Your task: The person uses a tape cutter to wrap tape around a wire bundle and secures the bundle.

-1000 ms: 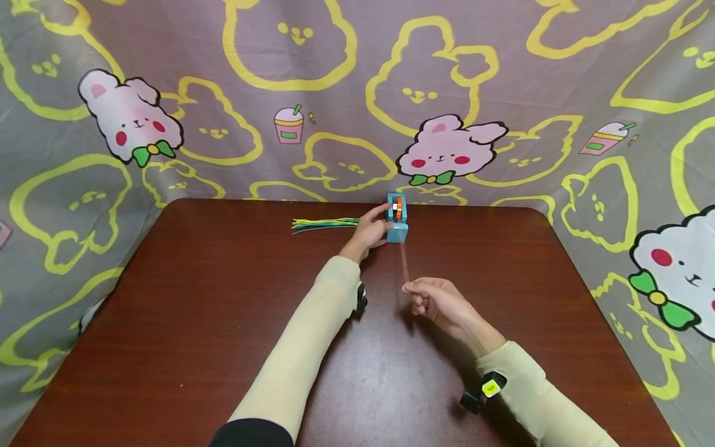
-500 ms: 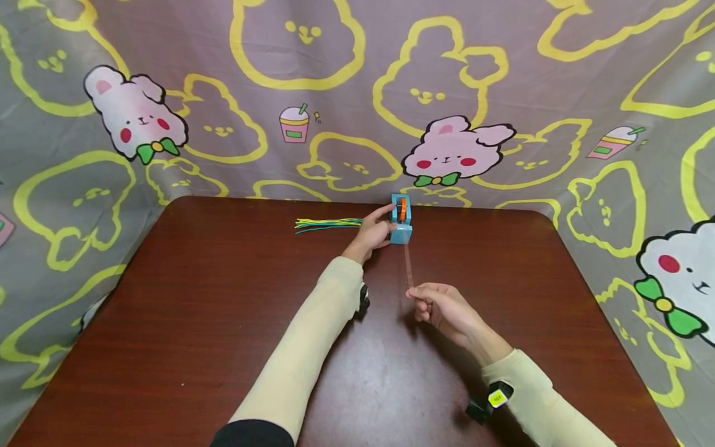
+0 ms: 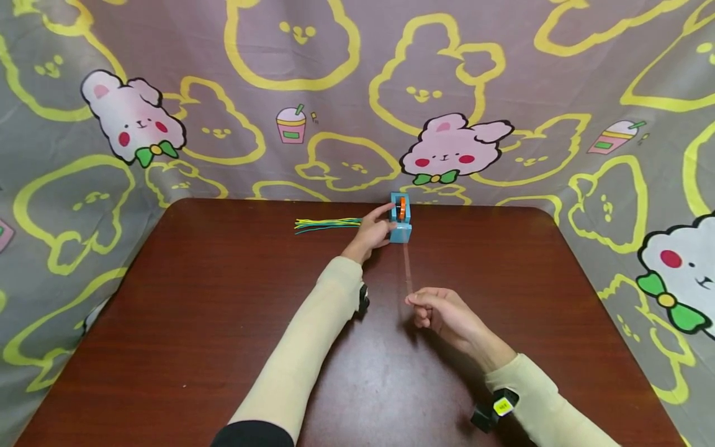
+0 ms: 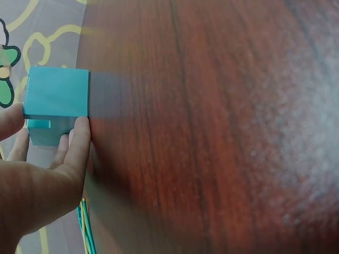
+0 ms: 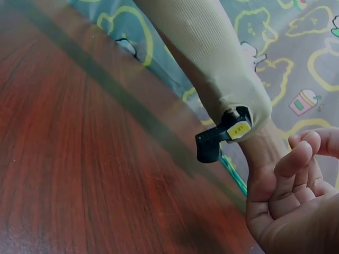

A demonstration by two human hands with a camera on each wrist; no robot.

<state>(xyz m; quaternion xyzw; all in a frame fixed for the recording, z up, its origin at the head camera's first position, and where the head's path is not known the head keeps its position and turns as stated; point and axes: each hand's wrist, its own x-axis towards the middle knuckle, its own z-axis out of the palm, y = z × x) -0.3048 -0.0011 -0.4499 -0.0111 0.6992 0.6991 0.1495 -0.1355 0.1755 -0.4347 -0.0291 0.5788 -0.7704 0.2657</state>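
A light blue tape dispenser (image 3: 401,234) with an orange roll (image 3: 403,210) stands near the table's far edge. My left hand (image 3: 373,233) grips it from the left; in the left wrist view, thumb and fingers of that hand (image 4: 45,177) lie against the blue dispenser (image 4: 57,92). From the dispenser's front a clear strip of tape (image 3: 408,268) runs taut toward me. Its free end is pinched between thumb and forefinger of my right hand (image 3: 447,315). In the right wrist view the right hand's (image 5: 299,196) fingertips meet, but the tape is too faint to make out.
A bundle of yellow and green strands (image 3: 326,225) lies left of the dispenser, partly behind the left hand. Patterned cloth (image 3: 341,112) hangs right behind the brown table (image 3: 184,298). The left forearm (image 3: 301,341) stretches across the table's middle.
My right hand has drawn back slightly toward me, and the tape strip between it and the dispenser has grown longer. The left hand keeps its hold on the dispenser.
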